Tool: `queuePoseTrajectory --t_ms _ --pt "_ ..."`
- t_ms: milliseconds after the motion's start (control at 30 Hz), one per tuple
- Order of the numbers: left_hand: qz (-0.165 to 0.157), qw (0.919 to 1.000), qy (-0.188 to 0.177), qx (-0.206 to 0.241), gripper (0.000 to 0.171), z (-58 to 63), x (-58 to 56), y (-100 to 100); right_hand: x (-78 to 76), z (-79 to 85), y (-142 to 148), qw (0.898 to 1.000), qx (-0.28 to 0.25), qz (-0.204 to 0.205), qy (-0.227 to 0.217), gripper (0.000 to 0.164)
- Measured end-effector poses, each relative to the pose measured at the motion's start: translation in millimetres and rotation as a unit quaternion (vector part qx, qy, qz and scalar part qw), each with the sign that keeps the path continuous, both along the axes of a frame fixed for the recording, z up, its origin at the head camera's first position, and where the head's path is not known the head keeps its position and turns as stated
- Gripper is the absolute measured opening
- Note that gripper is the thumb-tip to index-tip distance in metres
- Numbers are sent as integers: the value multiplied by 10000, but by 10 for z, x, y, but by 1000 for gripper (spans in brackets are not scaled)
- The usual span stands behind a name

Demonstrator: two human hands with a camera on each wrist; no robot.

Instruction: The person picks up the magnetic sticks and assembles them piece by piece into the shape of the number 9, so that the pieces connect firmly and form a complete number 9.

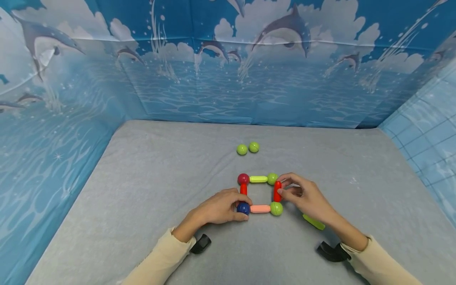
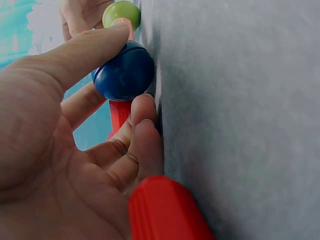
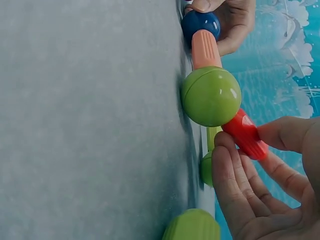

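Note:
Several balls and rods form a four-sided frame on the grey cloth. My left hand (image 1: 222,206) holds the blue ball (image 2: 125,72) at the near left corner between thumb and fingers. A pink rod (image 1: 260,208) runs from it to the near green ball (image 3: 211,96). My right hand (image 1: 303,194) pinches a red rod (image 3: 246,136), whose near end meets that green ball; its far end looks tilted up, off the cloth. Along the far side, a yellow-green rod (image 1: 258,179) links a dark red ball (image 1: 243,179) with another green ball (image 1: 272,178). A second red rod (image 1: 244,189) forms the left side.
Two loose green balls, the left one (image 1: 242,149) beside the right one (image 1: 254,147), lie beyond the frame. A loose green rod (image 1: 314,222) lies under my right forearm. Another red rod (image 2: 167,212) lies near my left palm. Patterned blue curtains (image 1: 213,99) border the cloth.

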State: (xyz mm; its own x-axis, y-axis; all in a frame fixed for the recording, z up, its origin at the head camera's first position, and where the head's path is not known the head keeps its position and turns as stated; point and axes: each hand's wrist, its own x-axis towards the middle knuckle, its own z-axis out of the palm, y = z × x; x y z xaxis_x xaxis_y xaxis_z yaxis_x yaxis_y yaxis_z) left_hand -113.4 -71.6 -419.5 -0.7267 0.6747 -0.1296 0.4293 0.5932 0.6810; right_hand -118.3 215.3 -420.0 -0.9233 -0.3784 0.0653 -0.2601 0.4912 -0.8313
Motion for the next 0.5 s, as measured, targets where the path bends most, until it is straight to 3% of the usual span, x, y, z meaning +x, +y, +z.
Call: queuePoseTrajectory --t_ms 500 --pt "83 10000 -25 -11 32 8 6 5 -56 -27 -43 9995 269 -65 -132 35"
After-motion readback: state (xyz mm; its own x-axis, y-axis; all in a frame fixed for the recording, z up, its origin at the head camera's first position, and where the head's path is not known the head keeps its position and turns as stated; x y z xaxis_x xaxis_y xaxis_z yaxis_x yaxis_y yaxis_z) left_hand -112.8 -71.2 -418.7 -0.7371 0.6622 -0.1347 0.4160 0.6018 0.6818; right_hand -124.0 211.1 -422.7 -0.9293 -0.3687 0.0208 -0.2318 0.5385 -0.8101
